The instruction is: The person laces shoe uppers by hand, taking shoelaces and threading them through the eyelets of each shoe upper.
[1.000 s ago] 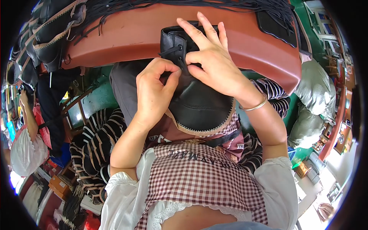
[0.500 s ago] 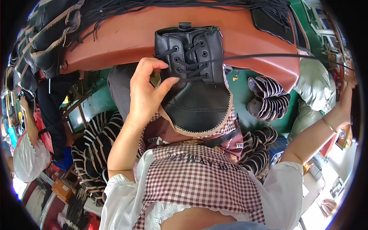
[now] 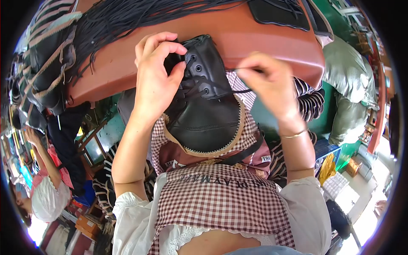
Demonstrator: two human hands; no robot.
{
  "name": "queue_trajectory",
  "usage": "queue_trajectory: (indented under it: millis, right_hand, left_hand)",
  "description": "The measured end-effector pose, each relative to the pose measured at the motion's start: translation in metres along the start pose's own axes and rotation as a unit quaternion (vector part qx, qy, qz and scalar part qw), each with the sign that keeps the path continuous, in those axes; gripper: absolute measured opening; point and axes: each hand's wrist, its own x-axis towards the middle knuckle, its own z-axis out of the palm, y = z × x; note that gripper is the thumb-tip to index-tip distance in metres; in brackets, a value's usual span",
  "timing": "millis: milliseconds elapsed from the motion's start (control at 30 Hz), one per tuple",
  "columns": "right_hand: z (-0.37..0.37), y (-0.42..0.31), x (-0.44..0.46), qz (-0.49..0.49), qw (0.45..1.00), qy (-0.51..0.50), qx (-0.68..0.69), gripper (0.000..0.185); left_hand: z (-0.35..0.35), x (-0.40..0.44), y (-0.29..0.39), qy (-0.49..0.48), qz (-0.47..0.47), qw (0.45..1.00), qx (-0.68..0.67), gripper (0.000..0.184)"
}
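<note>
A black leather boot upper (image 3: 206, 117) with a zigzag-stitched tan lower edge rests against my apron, its shaft leaning on the brown padded surface. My left hand (image 3: 159, 70) is curled at the left eyelet flap, gripping the shaft's edge; its fingertips are partly hidden behind the leather. To the right of the shaft is my right hand (image 3: 270, 85), blurred, with thumb and forefinger pinched on a black shoelace (image 3: 240, 91). A short dark piece sticks out at those fingertips. Crossed lacing fills the lower eyelets, while upper ones on the right flap show bare.
Many loose black laces (image 3: 123, 21) lie across the brown padded surface (image 3: 238, 29), beside a black leather piece (image 3: 278, 15). More boot uppers (image 3: 51, 63) are stacked at left. Green sacks (image 3: 346, 80) stand at right. Another person (image 3: 51, 187) works at far left.
My right hand has come in from the far right to beside the boot, and the long taut lace has slackened. The boot has tilted left, with my left hand higher on its shaft.
</note>
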Motion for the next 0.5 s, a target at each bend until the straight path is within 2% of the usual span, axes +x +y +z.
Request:
queue_trajectory:
  millis: [67, 133, 200, 267, 433, 500]
  right_hand:
    - [0.023, 0.007, 0.006, -0.078, 0.993, 0.014, -0.091, 0.008]
    - [0.04, 0.02, 0.011, -0.191, 0.968, 0.072, -0.143, 0.012]
    - [0.046, 0.024, 0.01, -0.179, 0.969, 0.079, -0.151, 0.013]
    - [0.049, 0.029, 0.01, -0.227, 0.953, 0.106, -0.172, 0.014]
    - [0.054, 0.029, 0.014, -0.213, 0.956, 0.093, -0.177, 0.013]
    - [0.054, 0.025, 0.018, -0.199, 0.948, 0.064, -0.238, 0.011]
  left_hand:
    - [0.005, -0.003, 0.006, 0.04, 0.045, 0.995, 0.077, 0.023]
    - [0.007, -0.011, 0.011, 0.057, 0.043, 0.991, 0.113, 0.022]
    - [0.01, -0.019, 0.006, 0.069, 0.067, 0.989, 0.111, 0.021]
    - [0.012, -0.022, 0.003, 0.044, 0.057, 0.993, 0.099, 0.019]
    - [0.015, -0.021, 0.0, 0.037, 0.088, 0.99, 0.107, 0.02]
    - [0.016, -0.018, -0.001, 0.037, 0.092, 0.988, 0.117, 0.019]
